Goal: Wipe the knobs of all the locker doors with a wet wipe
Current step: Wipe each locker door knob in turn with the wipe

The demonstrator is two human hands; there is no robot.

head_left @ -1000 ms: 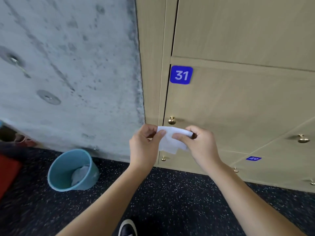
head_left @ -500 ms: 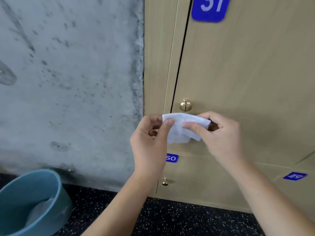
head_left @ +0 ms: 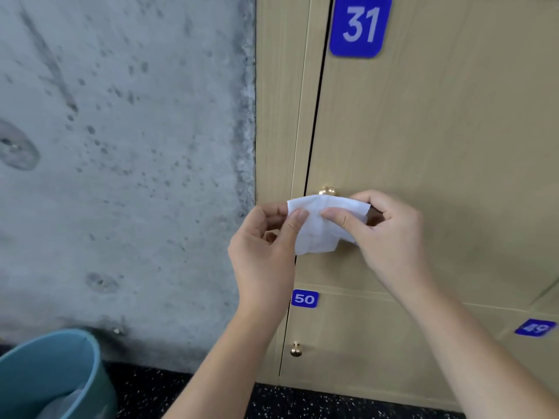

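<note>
In front of door 31 (head_left: 438,140), in the one head view, the left hand (head_left: 263,252) and right hand (head_left: 390,237) each pinched the wipe (head_left: 317,228) between thumb and fingers, holding it spread just below the knob (head_left: 326,191). Whether the wipe touched the knob could not be told. To wipe well, I judged the wipe should be draped over the knob, cupped round it with one hand, and twisted so the stem and back were covered. The knob's lower half was hidden behind the wipe. The lower knob (head_left: 296,349) under plate 50 (head_left: 305,298) stood bare. Plate 49 (head_left: 536,327) was blurred, and the bin (head_left: 87,367) was cut off at the corner, its contents unclear.
</note>
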